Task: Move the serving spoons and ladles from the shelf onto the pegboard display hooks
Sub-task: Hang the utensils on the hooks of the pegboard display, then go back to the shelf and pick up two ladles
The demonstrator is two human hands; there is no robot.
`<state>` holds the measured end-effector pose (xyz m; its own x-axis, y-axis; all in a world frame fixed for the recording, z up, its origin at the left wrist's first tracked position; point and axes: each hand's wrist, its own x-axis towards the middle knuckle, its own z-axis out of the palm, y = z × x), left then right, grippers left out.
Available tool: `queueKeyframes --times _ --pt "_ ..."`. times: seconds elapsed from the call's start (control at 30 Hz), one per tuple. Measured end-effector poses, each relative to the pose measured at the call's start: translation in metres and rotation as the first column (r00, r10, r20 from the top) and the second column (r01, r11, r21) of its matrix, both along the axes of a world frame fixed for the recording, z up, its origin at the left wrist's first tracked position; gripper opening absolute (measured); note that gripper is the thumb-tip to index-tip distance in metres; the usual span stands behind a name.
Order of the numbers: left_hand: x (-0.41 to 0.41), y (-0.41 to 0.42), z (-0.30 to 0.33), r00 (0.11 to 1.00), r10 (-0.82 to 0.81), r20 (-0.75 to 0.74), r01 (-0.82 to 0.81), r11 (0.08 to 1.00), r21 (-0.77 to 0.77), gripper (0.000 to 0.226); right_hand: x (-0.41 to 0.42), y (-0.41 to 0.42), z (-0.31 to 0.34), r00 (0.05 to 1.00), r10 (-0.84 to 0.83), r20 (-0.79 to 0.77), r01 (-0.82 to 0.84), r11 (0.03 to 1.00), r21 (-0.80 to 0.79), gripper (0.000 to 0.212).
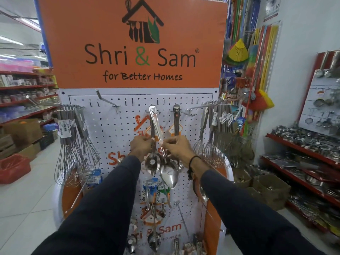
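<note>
A white pegboard (114, 126) stands under an orange sign. On a centre hook (155, 111) hangs a steel serving spoon (169, 176), its handle top at the hook and its bowl down. My right hand (176, 147) pinches that spoon's handle midway. Just to the left, my left hand (140, 146) is closed around the handle of a second spoon (152, 163) hanging beside it. Another utensil (176, 120) hangs from the hook to the right. Both sleeves are dark.
Bunches of whisks (75, 140) hang at the board's left and right (213, 137). Packaged utensils (152, 190) and more spoons (154, 240) hang lower down. Red shelving with steelware (301, 151) stands on the right, a red basket (12, 168) on the floor left.
</note>
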<state>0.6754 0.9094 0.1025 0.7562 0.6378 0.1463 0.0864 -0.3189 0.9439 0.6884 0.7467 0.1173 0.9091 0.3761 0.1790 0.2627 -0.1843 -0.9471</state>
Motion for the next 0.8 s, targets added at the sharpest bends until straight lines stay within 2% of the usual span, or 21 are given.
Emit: queueKeyframes --times 0.07,0.17,0.23,0.3,0.37,0.43,0.5,0.57,0.6,0.63,0.67,0.73,0.8 --pt "0.001 0.003 0.000 0.999 0.013 -0.029 -0.011 0.998 0.054 0.016 0.017 0.019 -0.002 0.999 -0.034 0.036 0.037 0.996 -0.079 0.023" --pt "-0.009 0.001 -0.007 0.990 0.134 -0.047 -0.117 0.958 0.262 0.014 0.031 0.033 -0.010 0.989 -0.127 0.075 0.136 0.982 -0.131 0.014" --pt "-0.024 -0.008 -0.012 0.970 0.244 -0.018 -0.209 0.867 0.452 0.011 0.028 0.030 -0.014 0.966 -0.226 0.124 0.241 0.963 -0.125 0.019" --pt "-0.032 -0.018 -0.020 0.955 0.291 0.058 -0.261 0.731 0.631 0.022 0.017 0.015 -0.015 0.926 -0.258 0.276 0.306 0.940 -0.149 0.021" --pt "-0.039 -0.036 -0.027 0.971 0.216 0.105 -0.220 0.623 0.750 0.025 0.001 -0.014 -0.015 0.854 -0.250 0.457 0.372 0.906 -0.201 0.023" --pt "-0.043 -0.056 -0.033 0.992 0.021 0.122 -0.117 0.492 0.863 0.024 -0.010 -0.049 -0.016 0.727 -0.238 0.644 0.487 0.840 -0.240 0.031" --pt "-0.046 -0.081 -0.039 0.964 -0.256 0.073 0.003 0.287 0.958 0.033 -0.024 -0.092 -0.016 0.575 -0.262 0.775 0.619 0.758 -0.203 0.038" --pt "-0.046 -0.119 -0.045 0.888 -0.458 -0.048 0.103 0.096 0.990 0.066 -0.039 -0.151 -0.016 0.418 -0.284 0.863 0.729 0.672 -0.132 0.040" --pt "-0.046 -0.132 -0.047 0.865 -0.492 -0.105 0.141 0.037 0.989 0.084 -0.043 -0.175 -0.016 0.379 -0.261 0.888 0.764 0.630 -0.141 0.041" --pt "-0.045 -0.160 -0.050 0.833 -0.530 -0.158 0.185 -0.002 0.983 0.098 -0.052 -0.214 -0.018 0.383 -0.244 0.891 0.812 0.549 -0.199 0.048" --pt "-0.045 -0.187 -0.050 0.801 -0.562 -0.207 0.234 -0.025 0.972 0.106 -0.062 -0.251 -0.019 0.427 -0.240 0.872 0.850 0.436 -0.296 0.061" --pt "-0.046 -0.255 -0.053 0.737 -0.622 -0.264 0.283 -0.071 0.957 0.111 -0.088 -0.333 -0.023 0.526 -0.332 0.783 0.850 0.197 -0.488 0.090" --pt "-0.050 -0.313 -0.051 0.707 -0.632 -0.319 0.313 -0.126 0.941 0.113 -0.114 -0.397 -0.026 0.564 -0.465 0.682 0.796 0.090 -0.598 0.102"
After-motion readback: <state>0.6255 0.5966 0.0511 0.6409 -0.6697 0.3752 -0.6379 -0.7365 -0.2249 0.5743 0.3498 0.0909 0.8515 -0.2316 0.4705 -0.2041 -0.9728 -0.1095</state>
